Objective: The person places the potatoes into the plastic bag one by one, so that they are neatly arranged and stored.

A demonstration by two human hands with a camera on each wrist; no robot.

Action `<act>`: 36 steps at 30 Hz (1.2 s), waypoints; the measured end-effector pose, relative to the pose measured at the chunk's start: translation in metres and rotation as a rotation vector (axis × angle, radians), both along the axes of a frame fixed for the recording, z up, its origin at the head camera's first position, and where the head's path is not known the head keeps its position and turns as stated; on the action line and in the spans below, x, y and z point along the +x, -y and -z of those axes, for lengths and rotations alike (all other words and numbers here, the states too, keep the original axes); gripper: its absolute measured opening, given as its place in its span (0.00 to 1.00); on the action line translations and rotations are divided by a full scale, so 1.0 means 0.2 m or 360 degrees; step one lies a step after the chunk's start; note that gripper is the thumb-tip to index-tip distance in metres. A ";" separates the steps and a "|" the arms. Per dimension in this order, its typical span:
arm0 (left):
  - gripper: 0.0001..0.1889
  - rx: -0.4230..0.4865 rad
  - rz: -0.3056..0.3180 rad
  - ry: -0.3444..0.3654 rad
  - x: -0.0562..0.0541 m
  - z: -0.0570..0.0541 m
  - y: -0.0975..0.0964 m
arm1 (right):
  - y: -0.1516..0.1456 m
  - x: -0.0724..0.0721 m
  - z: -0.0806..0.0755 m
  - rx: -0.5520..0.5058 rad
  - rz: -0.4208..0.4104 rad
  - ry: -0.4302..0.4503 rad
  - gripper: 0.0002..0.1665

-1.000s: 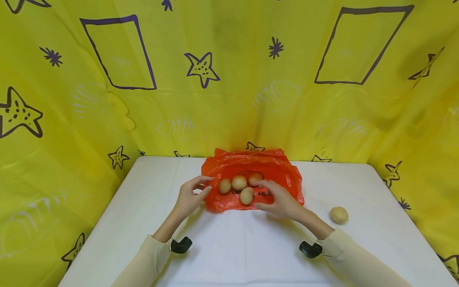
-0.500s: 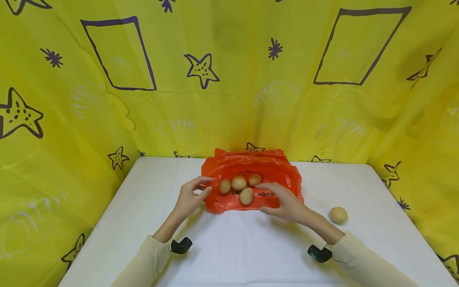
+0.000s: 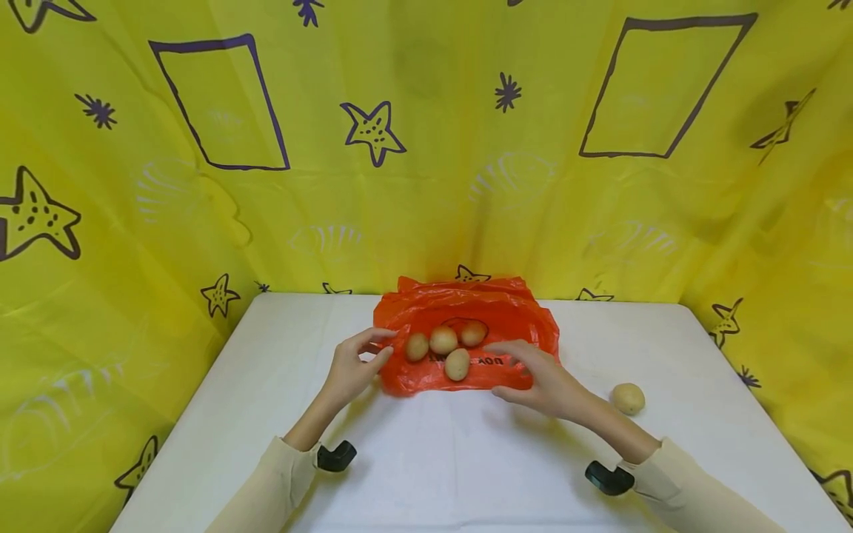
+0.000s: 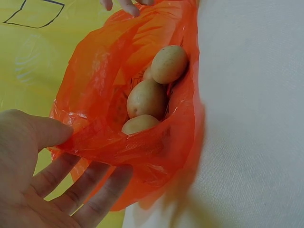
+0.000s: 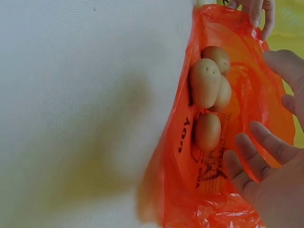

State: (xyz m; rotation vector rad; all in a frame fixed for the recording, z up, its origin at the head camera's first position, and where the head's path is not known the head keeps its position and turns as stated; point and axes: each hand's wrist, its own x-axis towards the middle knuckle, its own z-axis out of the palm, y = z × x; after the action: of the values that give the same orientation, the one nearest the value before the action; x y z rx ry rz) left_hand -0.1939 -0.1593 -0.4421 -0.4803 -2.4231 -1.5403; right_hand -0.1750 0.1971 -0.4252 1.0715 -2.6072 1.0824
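Note:
A red plastic bag [image 3: 526, 314] lies spread open near the back of the table, with several potatoes [image 3: 457, 365] inside. My left hand [image 3: 353, 364] pinches the bag's left edge, thumb on the inner side and fingers [image 4: 95, 190] behind the film. Over the bag's right part hovers my right hand [image 3: 549, 381], its fingers spread and loosely bent, holding nothing. In the right wrist view the right hand [image 5: 280, 175] is apart from the potatoes [image 5: 207, 132]. A single potato [image 3: 628, 399] sits on the table, right of the bag, near my right forearm.
The white table [image 3: 426, 474] reaches forward to a yellow curtain [image 3: 426, 207] printed with starfish, which stands behind the bag and along both sides. Black wrist devices [image 3: 337, 456] are worn at both cuffs.
My right hand has drawn back to the right and slightly toward me, away from the potatoes. The left hand stays at the bag's edge, and the potatoes keep their places.

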 end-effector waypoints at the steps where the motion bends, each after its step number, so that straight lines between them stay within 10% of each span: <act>1: 0.12 0.0003 -0.0006 0.0004 0.00 0.00 0.00 | -0.01 0.00 -0.01 -0.0005 0.0005 -0.0001 0.36; 14: 0.11 -0.0005 -0.0032 -0.0008 0.10 -0.15 -0.06 | -0.13 0.06 -0.05 0.0000 0.0074 -0.0112 0.36; 21: 0.12 -0.0001 -0.0021 0.0011 0.01 -0.01 -0.01 | -0.20 0.08 -0.04 -0.0042 0.0108 -0.0181 0.37; 36: 0.12 0.0003 0.0000 0.0029 0.00 0.00 -0.01 | -0.39 0.15 -0.08 0.0016 0.0333 -0.0235 0.40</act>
State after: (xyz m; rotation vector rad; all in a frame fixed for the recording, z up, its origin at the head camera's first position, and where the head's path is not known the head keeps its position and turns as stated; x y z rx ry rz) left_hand -0.1934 -0.1581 -0.4422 -0.4678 -2.4351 -1.5536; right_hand -0.1444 0.2745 -0.4084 0.8234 -2.5409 0.9089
